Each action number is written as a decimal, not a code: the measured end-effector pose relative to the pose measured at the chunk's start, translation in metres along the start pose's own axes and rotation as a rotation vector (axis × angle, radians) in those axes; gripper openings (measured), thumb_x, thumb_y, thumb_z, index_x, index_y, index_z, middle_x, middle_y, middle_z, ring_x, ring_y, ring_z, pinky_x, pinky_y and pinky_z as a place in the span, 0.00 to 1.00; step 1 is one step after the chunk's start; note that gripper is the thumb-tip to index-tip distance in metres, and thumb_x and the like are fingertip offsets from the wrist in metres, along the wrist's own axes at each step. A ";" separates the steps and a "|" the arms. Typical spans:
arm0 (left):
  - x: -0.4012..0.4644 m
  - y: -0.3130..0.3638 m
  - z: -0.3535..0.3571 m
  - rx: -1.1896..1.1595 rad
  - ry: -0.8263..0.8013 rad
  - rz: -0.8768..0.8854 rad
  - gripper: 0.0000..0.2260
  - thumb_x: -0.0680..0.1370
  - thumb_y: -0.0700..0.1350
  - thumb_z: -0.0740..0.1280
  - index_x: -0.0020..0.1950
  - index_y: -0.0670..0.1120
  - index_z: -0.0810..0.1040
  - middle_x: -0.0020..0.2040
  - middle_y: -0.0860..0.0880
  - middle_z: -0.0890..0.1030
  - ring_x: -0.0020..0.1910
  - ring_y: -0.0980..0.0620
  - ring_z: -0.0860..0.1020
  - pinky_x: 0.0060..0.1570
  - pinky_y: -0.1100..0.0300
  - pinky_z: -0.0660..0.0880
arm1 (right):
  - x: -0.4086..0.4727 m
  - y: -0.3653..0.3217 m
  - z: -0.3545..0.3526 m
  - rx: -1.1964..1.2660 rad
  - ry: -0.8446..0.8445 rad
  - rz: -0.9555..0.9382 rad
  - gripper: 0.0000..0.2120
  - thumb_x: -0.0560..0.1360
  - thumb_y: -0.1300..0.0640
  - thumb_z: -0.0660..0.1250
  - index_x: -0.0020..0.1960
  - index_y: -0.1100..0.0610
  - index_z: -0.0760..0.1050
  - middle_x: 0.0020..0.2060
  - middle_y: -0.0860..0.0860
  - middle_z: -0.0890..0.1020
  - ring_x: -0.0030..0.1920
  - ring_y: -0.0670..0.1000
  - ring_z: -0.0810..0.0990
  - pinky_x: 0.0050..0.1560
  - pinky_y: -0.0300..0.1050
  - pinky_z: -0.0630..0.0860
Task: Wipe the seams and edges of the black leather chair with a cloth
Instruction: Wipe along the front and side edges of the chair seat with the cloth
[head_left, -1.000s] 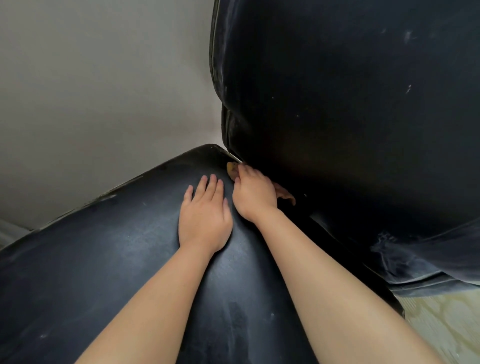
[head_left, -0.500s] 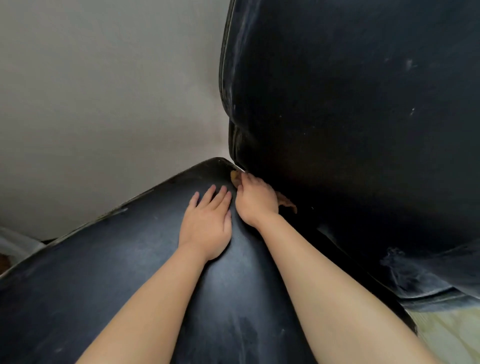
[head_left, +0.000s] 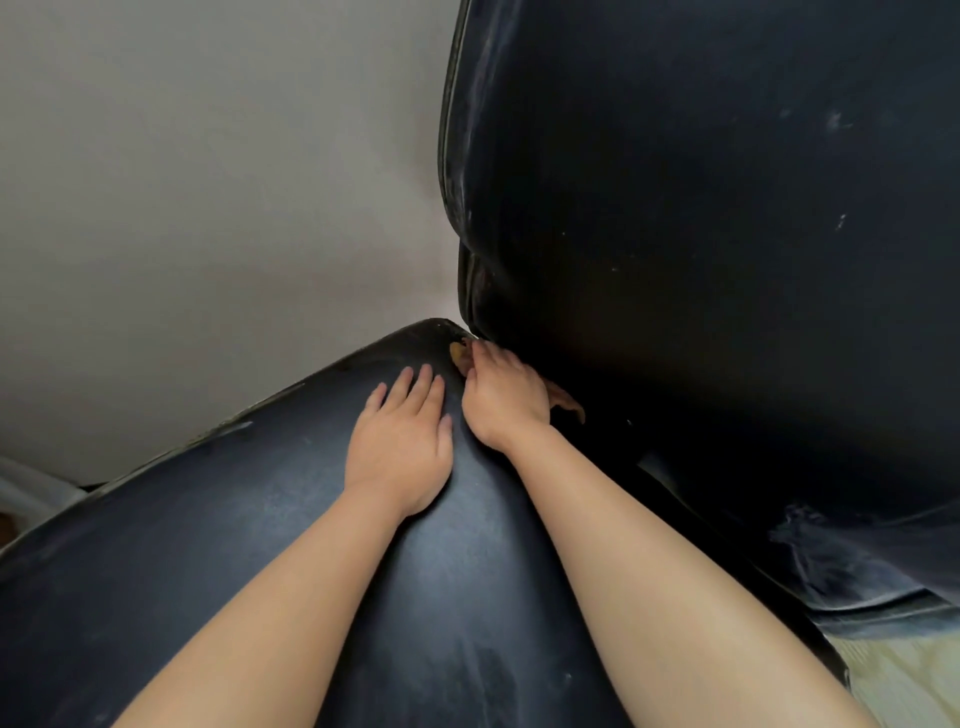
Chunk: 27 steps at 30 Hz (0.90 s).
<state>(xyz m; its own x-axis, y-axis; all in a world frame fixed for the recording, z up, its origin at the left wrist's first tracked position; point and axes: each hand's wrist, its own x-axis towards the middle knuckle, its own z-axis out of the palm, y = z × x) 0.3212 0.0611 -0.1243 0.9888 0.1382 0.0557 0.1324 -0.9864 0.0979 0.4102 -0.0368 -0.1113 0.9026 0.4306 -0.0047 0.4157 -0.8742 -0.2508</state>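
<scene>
The right hand (head_left: 506, 397) grips the cloth (head_left: 458, 353) in the chair (head_left: 701, 260) seam, which runs rightward; the flat left hand (head_left: 402, 444) braces alongside.

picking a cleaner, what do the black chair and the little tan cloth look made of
Black padded chair: looks like leather or faux leather, with a smooth dull sheen and whitish scuffs. Small tan cloth under the right hand: seemingly soft fabric, but mostly hidden.
</scene>
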 end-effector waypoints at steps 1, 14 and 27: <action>0.001 -0.003 -0.001 -0.006 -0.005 0.015 0.38 0.71 0.55 0.29 0.78 0.47 0.52 0.79 0.50 0.52 0.77 0.53 0.48 0.74 0.56 0.44 | 0.000 -0.001 0.000 0.003 0.000 0.000 0.23 0.81 0.55 0.48 0.76 0.57 0.55 0.74 0.52 0.62 0.73 0.52 0.59 0.73 0.48 0.56; -0.002 -0.005 -0.003 0.028 -0.012 -0.086 0.35 0.73 0.58 0.30 0.79 0.52 0.49 0.79 0.47 0.48 0.78 0.49 0.44 0.74 0.48 0.42 | 0.004 -0.007 0.005 -0.036 0.022 -0.047 0.24 0.81 0.55 0.48 0.76 0.57 0.53 0.75 0.51 0.59 0.74 0.51 0.57 0.73 0.47 0.53; 0.006 -0.012 -0.006 -0.018 -0.018 -0.039 0.39 0.70 0.58 0.30 0.78 0.45 0.50 0.79 0.48 0.51 0.77 0.52 0.46 0.74 0.54 0.42 | -0.001 -0.012 0.004 -0.056 -0.011 -0.058 0.24 0.81 0.55 0.49 0.76 0.58 0.54 0.74 0.52 0.61 0.74 0.52 0.58 0.73 0.46 0.54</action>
<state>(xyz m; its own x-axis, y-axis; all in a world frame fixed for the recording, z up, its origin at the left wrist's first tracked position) 0.3249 0.0739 -0.1190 0.9841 0.1745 0.0336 0.1695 -0.9785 0.1178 0.4033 -0.0257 -0.1121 0.8755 0.4831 -0.0028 0.4732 -0.8587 -0.1966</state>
